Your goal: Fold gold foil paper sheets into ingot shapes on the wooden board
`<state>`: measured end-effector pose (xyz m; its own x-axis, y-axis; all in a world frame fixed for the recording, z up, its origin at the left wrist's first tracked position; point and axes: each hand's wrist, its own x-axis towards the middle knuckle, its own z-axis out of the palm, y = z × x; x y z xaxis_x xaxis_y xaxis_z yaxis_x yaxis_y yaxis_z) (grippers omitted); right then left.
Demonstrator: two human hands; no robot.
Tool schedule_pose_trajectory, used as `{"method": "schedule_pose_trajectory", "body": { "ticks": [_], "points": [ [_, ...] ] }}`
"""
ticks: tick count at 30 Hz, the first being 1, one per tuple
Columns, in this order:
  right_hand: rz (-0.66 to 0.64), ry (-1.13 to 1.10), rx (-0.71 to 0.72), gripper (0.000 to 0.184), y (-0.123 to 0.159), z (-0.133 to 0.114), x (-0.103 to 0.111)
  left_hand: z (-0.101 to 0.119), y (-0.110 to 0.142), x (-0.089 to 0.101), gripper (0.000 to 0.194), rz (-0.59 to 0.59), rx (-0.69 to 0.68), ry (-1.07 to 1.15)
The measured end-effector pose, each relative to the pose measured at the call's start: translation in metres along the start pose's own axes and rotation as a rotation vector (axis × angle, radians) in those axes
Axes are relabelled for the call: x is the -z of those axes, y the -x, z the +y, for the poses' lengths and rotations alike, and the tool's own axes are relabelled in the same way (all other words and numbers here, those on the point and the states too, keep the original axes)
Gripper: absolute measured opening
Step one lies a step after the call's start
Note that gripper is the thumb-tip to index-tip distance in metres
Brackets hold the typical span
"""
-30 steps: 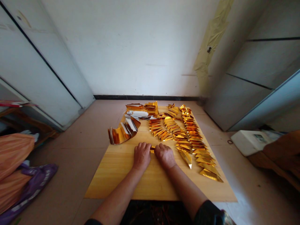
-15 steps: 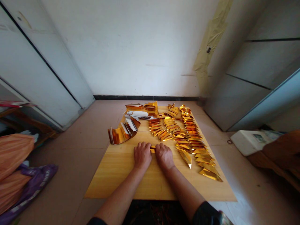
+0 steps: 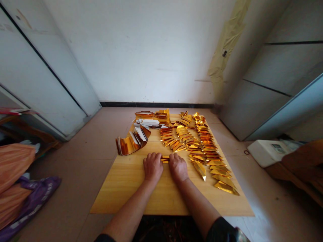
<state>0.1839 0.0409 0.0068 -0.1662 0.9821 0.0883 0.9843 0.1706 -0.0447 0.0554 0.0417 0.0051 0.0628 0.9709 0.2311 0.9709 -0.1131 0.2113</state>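
A narrow strip of folded gold foil paper (image 3: 165, 159) lies between my two hands on the wooden board (image 3: 121, 191). My left hand (image 3: 153, 167) is closed over its left end. Curled over the right end is my right hand (image 3: 178, 167), knuckles up. Only the strip's middle shows; its ends are hidden under my fingers. To the right, rows of folded gold paper pieces (image 3: 209, 148) with pointed ends overlap one another. A curved stack of gold paper sheets (image 3: 131, 143), with white undersides showing, rests left of my hands.
More gold sheets (image 3: 163, 116) and a white bundle (image 3: 147, 122) lie along the board's far edge. Beyond stands a white wall (image 3: 151, 60). Orange and purple bags (image 3: 32, 201) are on the left; a white box (image 3: 264, 153) stands on the right.
My hands have moved slightly apart, so a little more of the gold foil strip shows between them. The other pieces have stayed in place.
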Motion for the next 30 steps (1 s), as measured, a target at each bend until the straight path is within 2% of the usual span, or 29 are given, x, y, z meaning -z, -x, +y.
{"method": "schedule_pose_trajectory", "body": {
  "ticks": [10,18,30],
  "points": [
    [0.083,0.007,-0.019,0.008,0.0,0.006,-0.011,0.001,0.0,0.001,0.011,-0.018,0.0,-0.002],
    [0.133,-0.039,-0.057,0.006,0.006,0.012,-0.006,0.0,0.002,0.003,0.013,0.01,-0.021,0.042],
    [0.185,-0.094,-0.019,0.011,0.015,0.017,0.0,0.0,0.002,0.003,0.022,0.021,-0.024,0.064]
  ]
}}
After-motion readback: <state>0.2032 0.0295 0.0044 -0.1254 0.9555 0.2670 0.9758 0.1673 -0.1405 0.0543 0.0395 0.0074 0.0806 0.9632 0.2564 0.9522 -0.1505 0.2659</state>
